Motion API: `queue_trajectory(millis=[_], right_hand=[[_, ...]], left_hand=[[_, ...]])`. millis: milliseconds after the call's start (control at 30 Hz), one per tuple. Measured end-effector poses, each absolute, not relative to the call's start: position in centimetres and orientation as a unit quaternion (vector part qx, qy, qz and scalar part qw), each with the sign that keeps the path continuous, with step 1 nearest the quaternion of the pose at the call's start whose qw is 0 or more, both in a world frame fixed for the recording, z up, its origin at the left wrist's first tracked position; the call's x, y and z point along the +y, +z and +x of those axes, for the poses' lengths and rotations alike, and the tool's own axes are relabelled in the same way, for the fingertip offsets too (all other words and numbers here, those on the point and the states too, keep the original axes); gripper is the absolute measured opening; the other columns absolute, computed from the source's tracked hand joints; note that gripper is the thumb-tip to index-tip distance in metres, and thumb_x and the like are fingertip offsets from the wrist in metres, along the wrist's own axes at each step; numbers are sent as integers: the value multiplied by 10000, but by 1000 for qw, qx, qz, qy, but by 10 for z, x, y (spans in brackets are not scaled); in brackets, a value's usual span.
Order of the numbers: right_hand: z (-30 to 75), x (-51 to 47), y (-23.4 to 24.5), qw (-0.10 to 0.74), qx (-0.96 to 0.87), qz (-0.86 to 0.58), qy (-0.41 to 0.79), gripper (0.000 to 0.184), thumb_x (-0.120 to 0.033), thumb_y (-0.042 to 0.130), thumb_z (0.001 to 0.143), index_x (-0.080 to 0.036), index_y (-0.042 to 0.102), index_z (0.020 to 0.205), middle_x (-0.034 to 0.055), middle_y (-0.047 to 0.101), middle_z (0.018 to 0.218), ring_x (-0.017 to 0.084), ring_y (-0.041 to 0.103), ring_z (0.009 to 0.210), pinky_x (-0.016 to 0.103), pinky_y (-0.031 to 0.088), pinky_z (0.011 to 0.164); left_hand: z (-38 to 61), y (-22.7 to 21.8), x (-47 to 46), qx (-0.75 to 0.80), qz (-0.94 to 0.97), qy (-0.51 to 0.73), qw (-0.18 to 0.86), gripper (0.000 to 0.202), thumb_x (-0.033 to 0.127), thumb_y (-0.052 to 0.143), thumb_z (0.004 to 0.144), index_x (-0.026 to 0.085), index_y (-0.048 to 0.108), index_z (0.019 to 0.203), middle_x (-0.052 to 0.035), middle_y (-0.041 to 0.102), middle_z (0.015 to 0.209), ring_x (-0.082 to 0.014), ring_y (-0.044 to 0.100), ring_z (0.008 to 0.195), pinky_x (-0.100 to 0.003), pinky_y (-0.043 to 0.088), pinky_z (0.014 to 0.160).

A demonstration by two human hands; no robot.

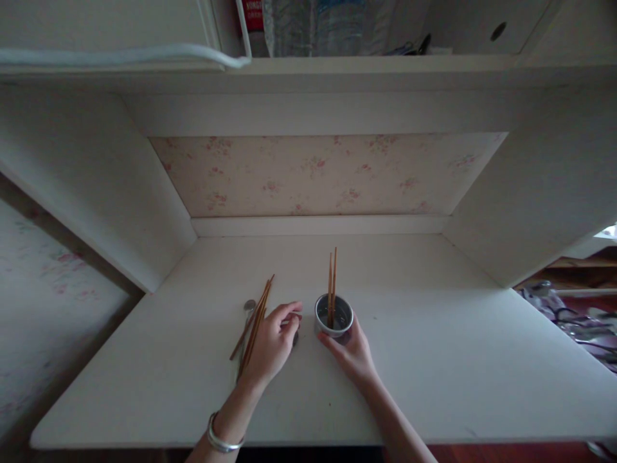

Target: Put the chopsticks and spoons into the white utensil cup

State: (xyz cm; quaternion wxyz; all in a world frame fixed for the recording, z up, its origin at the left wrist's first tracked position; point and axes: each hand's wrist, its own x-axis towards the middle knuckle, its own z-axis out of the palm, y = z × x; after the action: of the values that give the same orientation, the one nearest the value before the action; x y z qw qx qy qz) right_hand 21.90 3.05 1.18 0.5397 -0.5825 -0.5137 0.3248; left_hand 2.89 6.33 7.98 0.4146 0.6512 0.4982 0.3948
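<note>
A round metal cup (318, 316) stands upright at the middle of the white tabletop, with my right hand (354, 357) wrapped around its near right side. Two thin wooden chopsticks (334, 276) rise from inside it. To the left of the cup, my left hand (274, 341) is curled, thumb and fingers drawn toward each other. A small dark rounded piece (295, 339) shows just below those fingers; whether they grip it is unclear. Several loose chopsticks (263, 305) lie partly beneath my left hand and wrist, beside a metal spoon (249, 305).
White side panels (96, 173) flank the tabletop (434, 360), and a floral back wall (308, 177) closes it behind. Overhead runs a shelf (376, 67) bearing clear plastic bottles (340, 29). A white bar (144, 54) juts out at upper left. Patterned cloth (573, 321) lies beyond the right edge.
</note>
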Motion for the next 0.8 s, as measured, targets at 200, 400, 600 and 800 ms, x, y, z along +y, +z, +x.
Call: queue_trajectory(millis=[200, 400, 600, 800], right_hand=[[220, 29, 14, 533, -512, -578, 348, 665, -398, 793, 716, -230, 524, 1301, 96, 689, 1185, 280, 655, 1081, 463, 510, 953], [225, 26, 15, 521, -520, -557, 384, 674, -395, 796, 727, -226, 504, 1311, 97, 683, 1197, 273, 647, 1100, 443, 509, 958], [227, 28, 9, 516, -520, -560, 387, 710, -405, 813, 706, -223, 486, 1309, 105, 657, 1240, 281, 621, 1150, 455, 480, 1007], [227, 28, 10, 499, -536, -560, 387, 701, -435, 782, 735, -204, 475, 1321, 121, 647, 1239, 288, 613, 1163, 469, 474, 1019]], left_hand=[[47, 41, 14, 464, 644, 400, 459, 493, 190, 550, 877, 225, 491, 1364, -106, 555, 1384, -230, 567, 1247, -400, 499, 1043], [72, 22, 16, 435, 685, 425, 401, 703, 119, 648, 791, 225, 391, 1436, -131, 473, 1461, -301, 426, 1374, -489, 346, 1156], [84, 16, 35, 410, 690, 439, 404, 740, 115, 661, 765, 226, 372, 1437, -127, 514, 1406, -294, 477, 1320, -476, 382, 1119], [86, 21, 38, 444, 695, 415, 383, 591, 196, 612, 843, 221, 418, 1400, -119, 585, 1298, -279, 551, 1223, -450, 443, 1056]])
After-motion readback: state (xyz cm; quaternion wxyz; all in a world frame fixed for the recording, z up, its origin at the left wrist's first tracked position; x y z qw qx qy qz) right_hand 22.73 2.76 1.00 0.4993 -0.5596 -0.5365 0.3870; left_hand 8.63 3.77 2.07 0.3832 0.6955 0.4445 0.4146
